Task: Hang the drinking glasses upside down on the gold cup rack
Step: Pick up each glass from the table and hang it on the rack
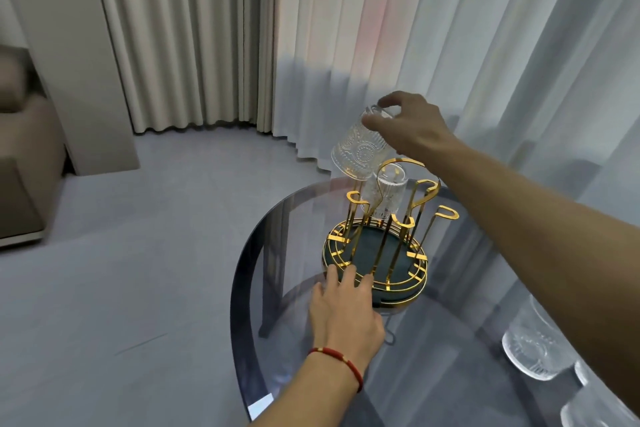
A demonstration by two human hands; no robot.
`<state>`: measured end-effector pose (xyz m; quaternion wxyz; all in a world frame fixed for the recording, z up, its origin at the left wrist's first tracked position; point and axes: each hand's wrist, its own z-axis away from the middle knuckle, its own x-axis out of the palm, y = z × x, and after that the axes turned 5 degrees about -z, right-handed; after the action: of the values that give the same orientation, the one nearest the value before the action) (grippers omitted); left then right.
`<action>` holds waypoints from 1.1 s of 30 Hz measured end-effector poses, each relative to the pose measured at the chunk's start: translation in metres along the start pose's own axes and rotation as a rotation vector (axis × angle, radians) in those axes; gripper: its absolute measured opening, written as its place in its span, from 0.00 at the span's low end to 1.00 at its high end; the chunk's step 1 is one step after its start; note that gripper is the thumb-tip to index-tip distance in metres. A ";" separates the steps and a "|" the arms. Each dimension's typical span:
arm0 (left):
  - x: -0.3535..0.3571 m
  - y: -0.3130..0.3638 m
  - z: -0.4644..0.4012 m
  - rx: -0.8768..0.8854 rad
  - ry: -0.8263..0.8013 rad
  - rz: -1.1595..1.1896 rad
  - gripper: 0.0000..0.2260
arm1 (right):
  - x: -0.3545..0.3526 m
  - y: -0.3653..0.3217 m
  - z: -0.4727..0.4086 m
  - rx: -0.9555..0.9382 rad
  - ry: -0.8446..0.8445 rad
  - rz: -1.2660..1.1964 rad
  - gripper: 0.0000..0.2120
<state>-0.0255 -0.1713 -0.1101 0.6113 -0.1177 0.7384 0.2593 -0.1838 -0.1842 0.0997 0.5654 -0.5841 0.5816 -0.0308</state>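
The gold cup rack (377, 253) stands on a round glass table (249, 274), its hooked prongs rising from a dark round base. One clear embossed glass (386, 194) hangs upside down on a far prong. My right hand (408, 125) grips the base of a second embossed glass (358, 152), tilted mouth-down just above the rack's left prongs. My left hand (343, 312), red cord at the wrist, rests with fingers on the near rim of the rack's base. More glasses (533, 347) stand at the table's right, partly hidden by my right forearm.
Pale curtains (381, 45) hang close behind the table. A beige sofa (20, 149) sits at the far left on grey floor. The table's curved near edge runs left of my left hand.
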 end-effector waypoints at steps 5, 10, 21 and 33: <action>0.000 0.004 0.000 -0.018 -0.049 -0.043 0.28 | 0.009 0.002 -0.012 -0.016 -0.076 0.128 0.28; 0.002 0.006 0.000 -0.027 -0.055 -0.053 0.29 | 0.022 0.013 -0.014 -0.032 -0.157 0.209 0.29; 0.000 0.010 -0.001 -0.046 -0.067 -0.068 0.31 | 0.047 0.032 -0.019 -0.113 -0.344 0.517 0.30; 0.003 0.008 0.003 -0.025 -0.008 -0.049 0.26 | 0.041 0.039 0.000 -0.242 -0.299 0.806 0.28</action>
<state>-0.0276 -0.1623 -0.1110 0.6190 -0.1422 0.7296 0.2537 -0.1957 -0.2007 0.0469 0.5374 -0.3707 0.6742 0.3452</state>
